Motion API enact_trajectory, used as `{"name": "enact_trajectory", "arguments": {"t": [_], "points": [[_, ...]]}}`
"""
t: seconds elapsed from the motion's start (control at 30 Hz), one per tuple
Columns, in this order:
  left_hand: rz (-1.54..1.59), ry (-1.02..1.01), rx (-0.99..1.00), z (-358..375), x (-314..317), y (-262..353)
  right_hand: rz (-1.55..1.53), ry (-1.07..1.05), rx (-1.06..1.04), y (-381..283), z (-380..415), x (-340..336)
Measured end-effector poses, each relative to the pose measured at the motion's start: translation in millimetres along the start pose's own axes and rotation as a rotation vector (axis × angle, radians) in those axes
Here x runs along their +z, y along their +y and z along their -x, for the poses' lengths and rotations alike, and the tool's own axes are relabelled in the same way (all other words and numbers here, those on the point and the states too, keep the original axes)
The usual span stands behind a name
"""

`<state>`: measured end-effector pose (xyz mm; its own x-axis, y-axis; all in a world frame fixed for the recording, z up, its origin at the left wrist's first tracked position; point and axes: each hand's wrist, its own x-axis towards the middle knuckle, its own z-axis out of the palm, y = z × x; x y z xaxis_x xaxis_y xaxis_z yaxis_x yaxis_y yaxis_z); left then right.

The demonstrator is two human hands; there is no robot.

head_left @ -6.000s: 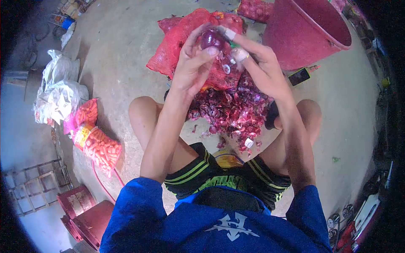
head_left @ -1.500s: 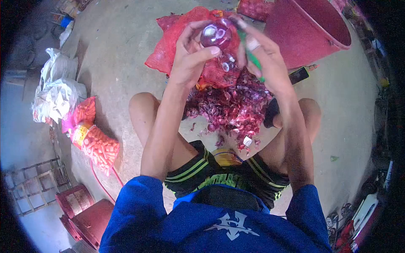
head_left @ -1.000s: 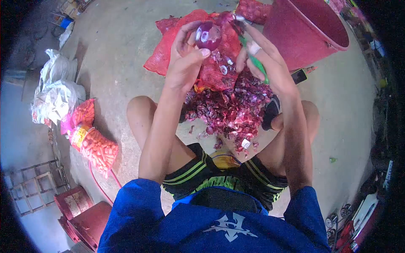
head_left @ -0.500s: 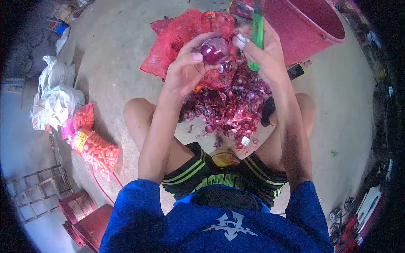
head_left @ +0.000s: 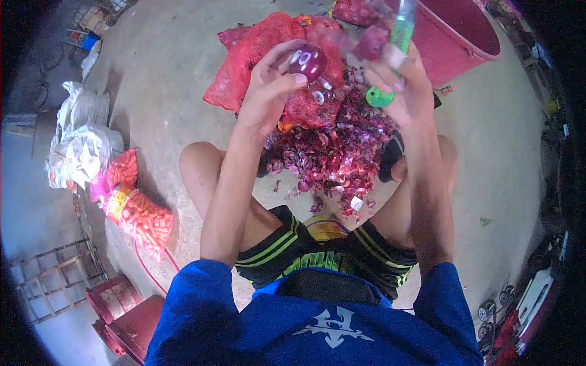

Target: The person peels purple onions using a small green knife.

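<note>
In my left hand [head_left: 268, 91] is a shiny, smooth red onion [head_left: 308, 63], gripped between thumb and fingers. My right hand [head_left: 403, 82], smeared by motion, is closed round a green utility knife [head_left: 401, 35] whose blade end points away from me. A purple piece of onion skin [head_left: 373, 43] shows blurred beside the right fingers. Beneath both hands lies a heap of onion skins [head_left: 342, 152] on the floor. The red mesh sack [head_left: 250, 61] sits just beyond my left hand.
A big red tub [head_left: 455, 36] stands at the upper right, with a dark object partly hidden beside my right wrist. White sacks [head_left: 85, 146] and a bag of orange-pink sticks [head_left: 143, 219] rest at the left. Red containers [head_left: 131, 317] are at lower left.
My right hand has swung away from the onion to the right, with the knife and a piece of skin. The onion in my left hand now shows a smooth, glossy side.
</note>
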<state>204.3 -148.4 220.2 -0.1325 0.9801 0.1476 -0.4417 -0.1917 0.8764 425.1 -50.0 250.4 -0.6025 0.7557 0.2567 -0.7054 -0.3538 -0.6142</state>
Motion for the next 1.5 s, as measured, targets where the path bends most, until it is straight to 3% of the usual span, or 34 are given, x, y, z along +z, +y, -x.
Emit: {"name": "enact_trajectory", "arguments": {"t": [0.07,0.13,0.17,0.2,0.27,0.33,0.4,0.53,0.6,0.63,0.7,0.77,0.8,0.83,0.87,0.9,0.93,0.97,1.0,1.03,1.07,1.1,1.13,1.2,1.23,1.3,1.33,1.37,1.4,1.47,1.5], "points": [[-0.007,-0.009,0.037,-1.0,1.1,0.7,-0.078,-0.02,-0.029,-6.7,-1.2,-6.5],[-0.194,0.017,0.125,-0.7,2.5,1.1,0.344,0.035,-0.014,-15.5,-3.7,-9.2],[-0.194,0.017,0.126,-1.5,2.9,0.0,1.013,0.121,0.004,-21.5,-8.2,-5.9],[-0.217,0.048,0.164,-2.5,3.8,-1.0,1.013,0.12,0.002,-18.7,-8.5,-12.8],[-0.244,0.08,0.203,-2.5,3.7,1.0,1.6,0.053,-0.226,-11.0,-5.9,-25.6],[0.117,0.135,-0.02,0.3,1.6,4.1,1.596,0.048,-0.105,-11.8,-3.4,-28.4],[0.091,0.144,-0.042,-1.8,-0.9,-0.8,1.566,0.059,-0.019,-10.9,-4.0,-22.1],[0.247,0.186,-0.225,0.2,-0.1,-0.1,1.667,0.048,-0.063,-12.9,-1.6,-24.3],[0.283,0.197,-0.288,-0.2,-0.2,-1.8,1.685,0.013,0.061,-18.5,0.7,-24.7],[0.273,0.111,-0.314,1.6,-7.1,-3.5,1.689,0.02,0.062,-19.2,2.8,-29.9],[0.265,0.007,-0.344,7.0,-13.0,2.9,1.829,-0.188,0.249,-19.1,8.8,-48.5],[-0.133,-0.222,-0.258,6.2,-0.1,12.7,1.966,-0.284,0.538,-23.5,12.0,-38.1],[-0.119,-0.26,-0.24,-12.5,12.2,14.5,2.016,-0.305,0.576,-19.4,16.0,-44.4],[-0.19,-0.493,-0.2,-30.6,27.4,21.7,2.044,-0.254,0.643,-16.9,19.3,-45.1],[-0.267,-0.71,-0.155,-47.8,42.7,32.1,1.836,-0.211,0.453,-21.8,27.2,-45.9],[-0.45,-0.741,-0.068,-71.1,67.9,47.6,1.879,-0.257,0.391,-16.8,26.0,-56.6],[-0.557,-0.686,0.064,-92.8,97.6,54.6,1.912,-0.313,0.332,-10.7,24.9,-64.9],[-0.473,-0.578,0.107,-113.8,128.2,55.7,1.911,-0.325,0.33,-14.7,23.1,-60.1],[-0.543,-0.498,0.25,-141.9,151.4,55.7,1.919,-0.278,0.398,-20.5,22.8,-51.8],[-0.569,-0.361,0.581,-185.6,165.9,44.2,1.921,-0.24,0.471,-22.6,22.9,-47.2],[-0.496,-0.336,0.739,-219.8,171.2,34.5,1.898,-0.275,0.48,-23.5,24.4,-53.6],[-0.666,-0.204,0.653,-212.6,171.0,47.8,1.913,-0.287,0.412,-26.0,25.9,-67.1],[-0.697,-0.183,0.632,-208.5,157.6,41.9,1.924,-0.292,0.342,-24.3,26.4,-76.5],[-0.621,-0.075,0.394,-202.2,128.2,20.7,1.874,-0.264,0.368,-34.2,27.3,-64.6],[-0.659,-0.13,0.562,-206.7,88.9,-15.3,1.856,-0.205,0.396,-42.2,29.4,-59.5],[-1.086,0.069,0.507,-169.9,5.6,-76.8,1.842,-0.198,0.404,-48.6,35.2,-66.0],[-1.065,0.074,0.406,-148.9,-34.9,-101.3,1.839,-0.182,0.409,-52.4,39.0,-66.5],[-1.19,0.156,0.178,-124.3,-69.6,-114.9,1.831,-0.168,0.544,-59.5,37.2,-47.8],[-1.319,0.227,0.115,-106.9,-114.0,-135.7,1.824,-0.182,0.562,-58.2,42.3,-53.0],[-1.453,0.465,0.269,-82.1,-185.0,-165.3,1.727,-0.068,0.504,-54.6,49.2,-65.9],[-1.524,0.615,0.201,-74.7,-195.1,-163.9,1.716,-0.075,0.517,-52.0,50.6,-56.9]]}}
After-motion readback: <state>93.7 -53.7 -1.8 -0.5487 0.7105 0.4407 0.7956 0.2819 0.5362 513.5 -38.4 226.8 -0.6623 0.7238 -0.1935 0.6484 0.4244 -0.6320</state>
